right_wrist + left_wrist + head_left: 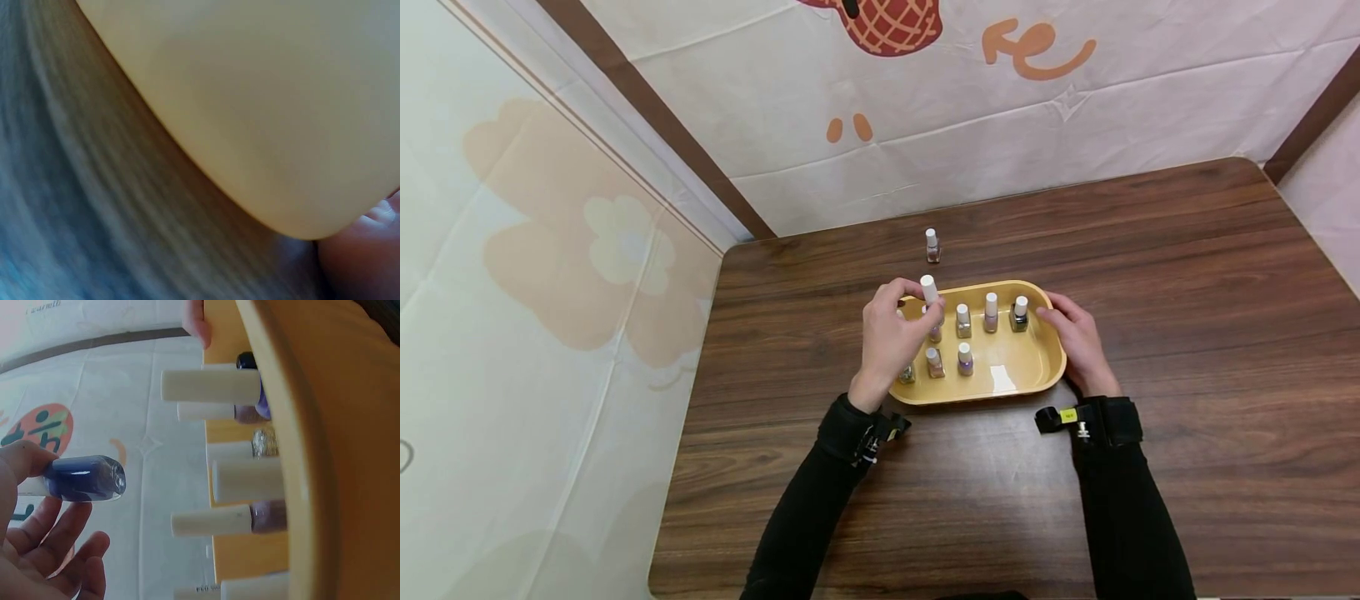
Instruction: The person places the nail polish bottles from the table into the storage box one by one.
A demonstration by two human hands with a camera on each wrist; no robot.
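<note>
My left hand [889,335] pinches a nail polish bottle [82,478] between thumb and fingers, above the left part of a yellow tray [1000,379]. Dark blue polish shows through the glass, and its white cap points up in the head view. At the tray's right end, my right hand [1081,343] grips the rim, thumb over the edge and fingers behind the outer wall. Several white-capped bottles stand in the tray, among them a black one [1018,315], a purple one [965,360] and a glittery one [963,322]. My left hand partly hides the tray's left end.
Another nail polish bottle [932,247] stands on the wooden table [1195,333] behind the tray, near the table's back edge. A printed white cloth [880,167] hangs behind the table, and a flower-patterned one [587,250] on the left.
</note>
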